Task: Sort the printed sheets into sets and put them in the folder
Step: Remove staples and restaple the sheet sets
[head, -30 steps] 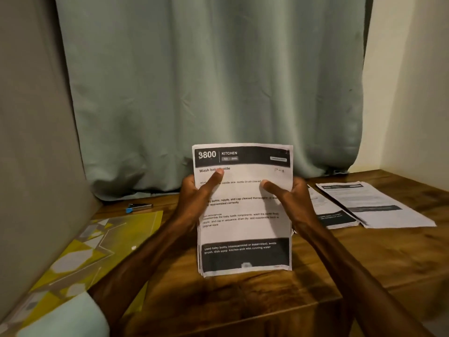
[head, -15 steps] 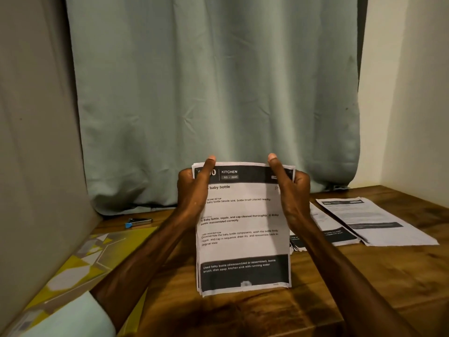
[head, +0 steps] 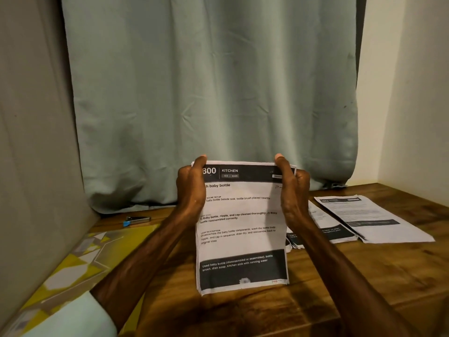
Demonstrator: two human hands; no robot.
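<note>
On the wooden worktop, left hand and right hand clamp fingers round an upright sheet stack, other piles at three o'clock

Both hands have slid up the stack. 1 s ago they gripped its sides mid-page; now the left hand and right hand hold the top corners. Thumbs are off the body text and on the black header, tips poking past the top edge. Left hand now hides the first digit of "3800" and most of "Wash"; right hand covers part of the pen mark. Top edge was flush and is now slightly fanned.
</note>
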